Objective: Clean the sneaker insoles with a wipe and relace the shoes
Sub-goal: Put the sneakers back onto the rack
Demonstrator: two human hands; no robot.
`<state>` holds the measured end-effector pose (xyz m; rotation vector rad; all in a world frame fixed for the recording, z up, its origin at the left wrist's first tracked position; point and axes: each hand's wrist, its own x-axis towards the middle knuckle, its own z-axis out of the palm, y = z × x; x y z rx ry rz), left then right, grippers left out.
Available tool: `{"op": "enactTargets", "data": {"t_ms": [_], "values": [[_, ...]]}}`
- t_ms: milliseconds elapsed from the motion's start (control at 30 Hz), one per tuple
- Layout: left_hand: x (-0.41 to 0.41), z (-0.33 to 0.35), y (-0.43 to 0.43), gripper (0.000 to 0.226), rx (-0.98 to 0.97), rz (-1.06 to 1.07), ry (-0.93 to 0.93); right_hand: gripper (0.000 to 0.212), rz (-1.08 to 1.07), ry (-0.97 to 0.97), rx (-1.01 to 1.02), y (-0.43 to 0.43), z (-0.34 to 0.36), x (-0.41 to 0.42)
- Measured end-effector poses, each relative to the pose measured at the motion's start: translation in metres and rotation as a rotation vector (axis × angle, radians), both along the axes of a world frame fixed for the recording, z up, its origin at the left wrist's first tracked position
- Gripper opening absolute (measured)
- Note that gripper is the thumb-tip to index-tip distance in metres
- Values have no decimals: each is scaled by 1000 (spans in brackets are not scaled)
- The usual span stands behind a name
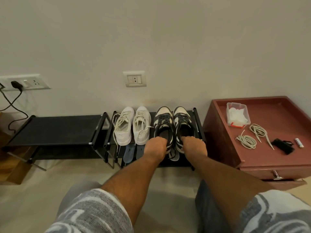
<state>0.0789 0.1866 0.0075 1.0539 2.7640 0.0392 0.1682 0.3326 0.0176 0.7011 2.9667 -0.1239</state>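
My left hand (pixel 155 147) grips the heel of the left black-and-white sneaker (pixel 164 120), fingers hooked inside its collar. My right hand (pixel 193 146) grips the right black-and-white sneaker (pixel 182 120) likewise. Both stand on the black shoe rack (pixel 64 128). Just left of my left hand are white sneakers (pixel 124 126). Well right of my right hand, a clear box of wipes (pixel 237 115) and coiled laces (pixel 248 141) lie on a red cabinet (pixel 277 118).

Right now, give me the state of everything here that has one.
Left grip: holds left dark sneaker, laced, by heel.
Right grip: holds right dark sneaker, laced, by heel.
White sneakers: laces loose.
Spare laces: coiled.
Wipe box: lid cannot be told.
Charger plug: plugged in.
Drawer: appears ajar.
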Motion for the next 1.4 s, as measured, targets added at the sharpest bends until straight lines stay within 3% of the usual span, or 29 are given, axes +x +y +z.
{"op": "enactTargets", "data": {"t_ms": [500, 867, 1400], "values": [[-55, -27, 39, 11, -51, 30, -19, 20, -74, 116, -66, 15, -32, -50], [-63, -22, 43, 15, -60, 45, -36, 35, -28, 77, -38, 26, -27, -54], [-66, -22, 49, 14, -52, 58, -41, 32, -58, 87, -40, 26, -34, -61]]}}
